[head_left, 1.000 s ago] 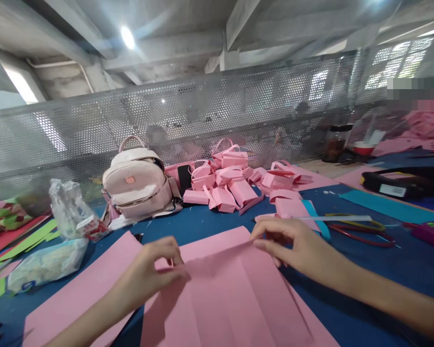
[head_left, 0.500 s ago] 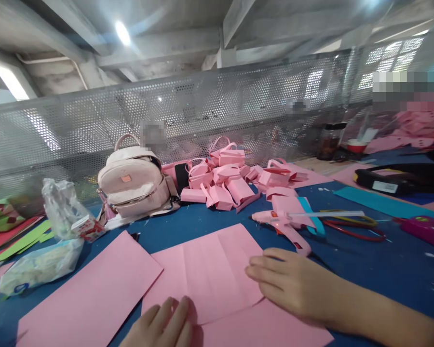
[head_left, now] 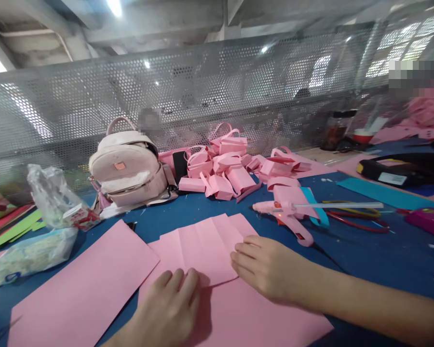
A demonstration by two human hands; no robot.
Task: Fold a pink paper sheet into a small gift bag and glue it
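Note:
A creased pink sheet [head_left: 202,246] lies over a larger flat pink sheet [head_left: 256,313] in the middle of the blue table. My left hand [head_left: 173,301] is at the creased sheet's lower left edge, its fingers curled around that edge. At the right edge of the same sheet is my right hand [head_left: 271,265], fingers together, the thumb hidden beneath. Another pink sheet [head_left: 83,284] lies flat on the left. Just beyond my right hand rests a pink glue gun [head_left: 289,219] with a clear glue stick in its back.
A pale backpack [head_left: 130,168], a plastic bag [head_left: 34,255] and small folded pink paper bags [head_left: 226,171] stand along the perforated metal screen [head_left: 202,86]. On the right lie a blue strip [head_left: 386,195], a magenta tool [head_left: 428,222] and a black strap [head_left: 415,166].
Both hands have shifted the creased sheet, which now overlaps the sheets beneath differently. My left hand has come further into view and its fingers are more bent. The view has tilted down slightly.

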